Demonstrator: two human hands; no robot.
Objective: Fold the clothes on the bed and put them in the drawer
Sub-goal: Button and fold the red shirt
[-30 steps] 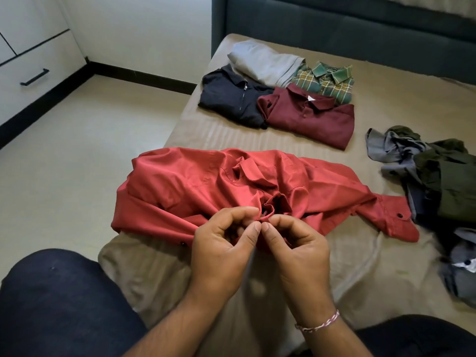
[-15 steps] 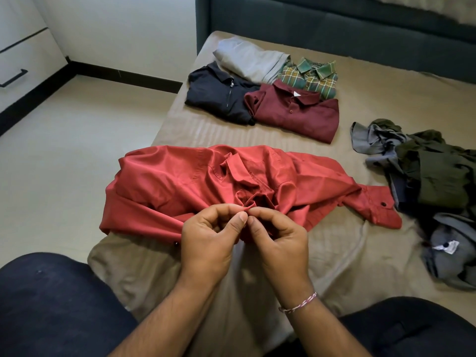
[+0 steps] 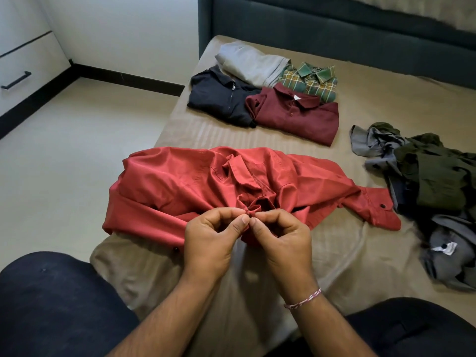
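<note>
Clearly soft and light, the red shirt lies crumpled on the bed; both hands' fingers pinch its near edge. Better held at shoulders or hem.

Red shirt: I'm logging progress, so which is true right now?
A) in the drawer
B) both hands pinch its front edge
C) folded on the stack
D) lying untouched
B: the left hand and right hand pinch the crumpled red shirt at its near edge.
</note>
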